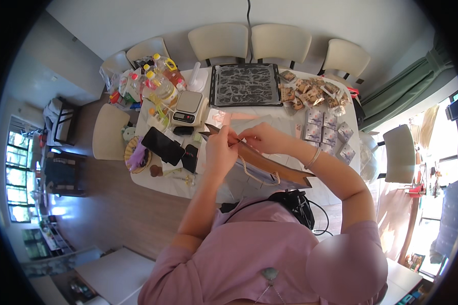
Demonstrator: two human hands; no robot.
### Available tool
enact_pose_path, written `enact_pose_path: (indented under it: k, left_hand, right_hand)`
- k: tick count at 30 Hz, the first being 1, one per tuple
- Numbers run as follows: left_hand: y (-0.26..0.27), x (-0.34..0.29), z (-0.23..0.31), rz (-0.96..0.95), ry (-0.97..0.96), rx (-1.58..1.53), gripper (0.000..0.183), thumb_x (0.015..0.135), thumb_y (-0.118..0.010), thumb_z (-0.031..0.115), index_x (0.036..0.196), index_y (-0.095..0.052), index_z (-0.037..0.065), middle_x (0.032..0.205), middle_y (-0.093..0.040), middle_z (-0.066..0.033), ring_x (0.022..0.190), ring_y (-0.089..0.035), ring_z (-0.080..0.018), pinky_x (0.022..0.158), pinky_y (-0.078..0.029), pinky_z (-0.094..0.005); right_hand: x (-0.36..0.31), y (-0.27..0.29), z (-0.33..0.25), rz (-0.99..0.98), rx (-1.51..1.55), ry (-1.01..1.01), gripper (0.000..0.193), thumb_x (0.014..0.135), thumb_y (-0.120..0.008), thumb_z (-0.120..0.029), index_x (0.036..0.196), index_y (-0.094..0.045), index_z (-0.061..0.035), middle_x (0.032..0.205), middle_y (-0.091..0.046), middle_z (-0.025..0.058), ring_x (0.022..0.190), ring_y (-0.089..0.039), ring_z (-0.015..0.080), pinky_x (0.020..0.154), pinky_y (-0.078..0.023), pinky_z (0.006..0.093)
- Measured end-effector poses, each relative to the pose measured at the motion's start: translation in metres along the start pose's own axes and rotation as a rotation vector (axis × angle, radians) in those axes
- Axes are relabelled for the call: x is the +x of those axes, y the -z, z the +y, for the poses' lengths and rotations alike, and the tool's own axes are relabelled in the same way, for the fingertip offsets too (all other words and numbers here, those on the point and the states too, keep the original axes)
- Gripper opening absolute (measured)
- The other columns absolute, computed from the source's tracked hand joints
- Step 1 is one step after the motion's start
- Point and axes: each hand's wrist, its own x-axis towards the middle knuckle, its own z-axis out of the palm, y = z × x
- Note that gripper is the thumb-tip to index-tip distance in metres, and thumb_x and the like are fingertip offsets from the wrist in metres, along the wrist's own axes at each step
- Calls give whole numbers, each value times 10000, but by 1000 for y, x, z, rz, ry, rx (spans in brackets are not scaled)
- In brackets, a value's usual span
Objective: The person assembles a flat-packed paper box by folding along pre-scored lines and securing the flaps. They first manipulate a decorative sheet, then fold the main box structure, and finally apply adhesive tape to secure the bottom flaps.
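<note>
Obscuring bag (268,164) edges, left hand (221,149) and right hand (263,138) seemingly pinch them.

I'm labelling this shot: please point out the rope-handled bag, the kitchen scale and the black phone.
Rope-handled bag (271,162): head view, on its brown surface.
Kitchen scale (189,102): head view, on its weighing plate.
Black phone (161,145): head view, on its dark screen.

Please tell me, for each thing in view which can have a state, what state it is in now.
Left hand: gripping bag
Right hand: pinching bag
Bag: held at one end, not folded flat
Handle: not held
Phone: screen dark
Bottles: capped
Scale: nothing on its plate
Tray: lying flat
Packets: piled loosely
Curtain: gathered aside
</note>
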Motion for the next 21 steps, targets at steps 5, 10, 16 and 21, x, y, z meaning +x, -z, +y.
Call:
enact_pose_path:
  k: [5,10,16,21]
  left_hand:
    - [6,2,4,-70,22,-53,277,761,-744,-4,996,-598,21,781,-727,-123,729,-724,-260,661,-551,-337]
    - [8,-3,8,-5,46,-50,308,769,-769,40,1022,-593,36,772,-727,-107,686,-709,-282,618,-533,-376]
    - [15,-6,25,-66,91,100,156,786,-776,132,867,-698,25,741,-714,-117,650,-705,-239,600,-538,-336]
    - [10,-6,15,-43,-4,154,87,760,-766,130,775,-738,49,745,-715,-115,649,-700,-267,597,-537,-358]
  right_hand:
    - [8,-3,20,109,-137,271,125,833,-617,-45,935,-668,6,743,-669,177,682,-660,330,620,-511,395]
    - [6,-5,19,135,-146,177,49,814,-620,-33,825,-587,1,707,-635,196,669,-631,382,601,-487,430]
    - [2,-18,14,217,-186,161,53,806,-598,-19,836,-557,-6,702,-623,216,687,-624,425,616,-486,481]
    - [1,-18,8,182,-224,206,59,825,-635,-17,834,-578,-31,715,-631,188,722,-629,413,623,-486,459]
